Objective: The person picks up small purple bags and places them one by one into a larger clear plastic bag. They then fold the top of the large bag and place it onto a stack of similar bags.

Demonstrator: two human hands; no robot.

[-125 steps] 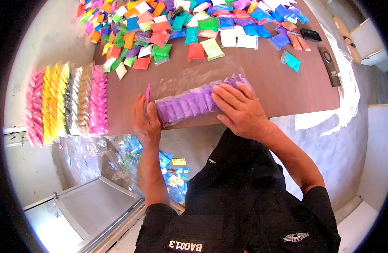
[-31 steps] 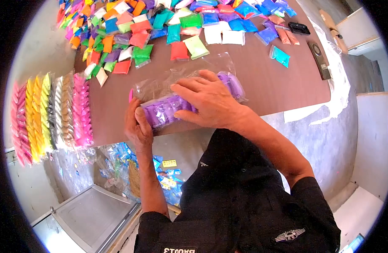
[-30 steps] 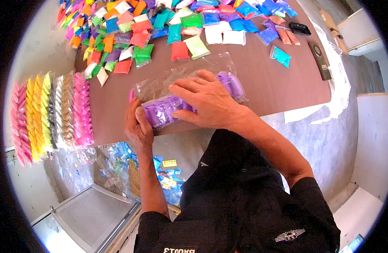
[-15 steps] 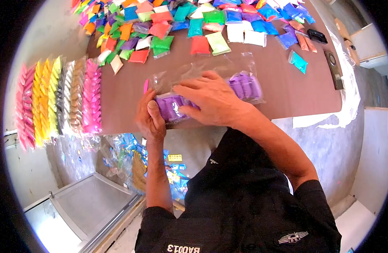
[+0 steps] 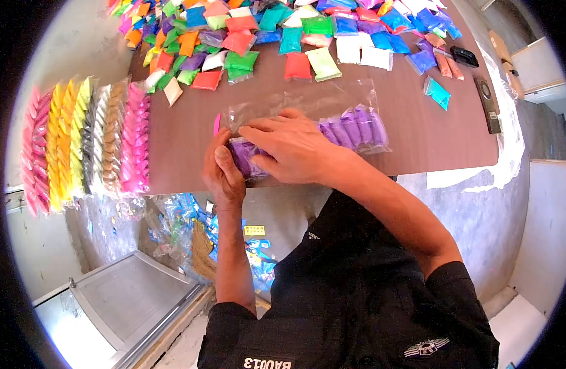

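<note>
A clear plastic bag (image 5: 307,98) lies near the table's front edge, holding a row of purple packets (image 5: 357,128). At the bag's left end my left hand (image 5: 224,169) is curled round the corner, thumb up; its fingertips are partly hidden. My right hand (image 5: 289,147) rests flat across the left half of the row, fingers stretched and thumb apart, covering several packets. The bag's loose upper part spreads out beyond my hands. A small pink strip (image 5: 217,124) shows just beyond my left fingers.
Many coloured packets (image 5: 240,61) are heaped along the table's (image 5: 418,135) far side. Filled bags of packets (image 5: 135,138) hang in rows over the left edge. A dark oblong device (image 5: 487,104) and a black object (image 5: 463,56) lie at right. Blue wrappers (image 5: 258,258) lie below.
My right hand has slid slightly left along the row, uncovering more purple packets on its right. My left hand stays at the bag's left end.
</note>
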